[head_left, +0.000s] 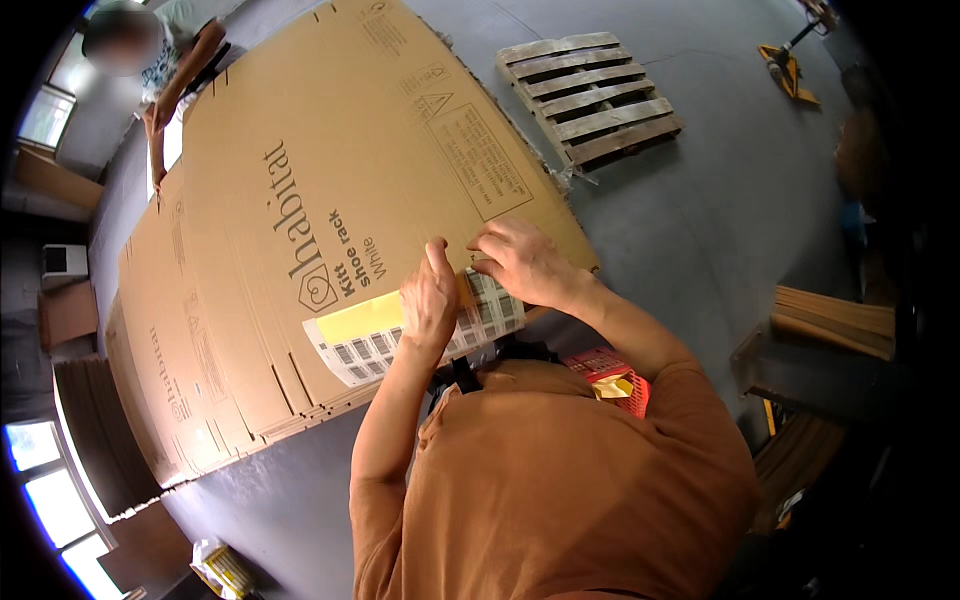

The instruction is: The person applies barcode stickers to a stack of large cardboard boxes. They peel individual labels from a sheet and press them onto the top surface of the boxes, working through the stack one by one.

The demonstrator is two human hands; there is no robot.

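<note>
A sheet of barcode labels (372, 348) with a bare yellow strip along its far side lies over the near edge of a large stack of flat brown cardboard cartons (330, 140). My left hand (428, 300) is closed on the middle of this sheet, one finger pointing up and away. Just right of it, my right hand (522, 262) bends over the sheet's far right corner. Its thumb and fingertips are pinched together close to the labels; whatever is between them is too small to make out.
A wooden pallet (595, 100) lies on the floor beyond the stack. At the far left another person's arm (180, 85) reaches to the cartons. A red basket (610, 375) is close by my right side. More stacked cardboard (835, 320) stands at right.
</note>
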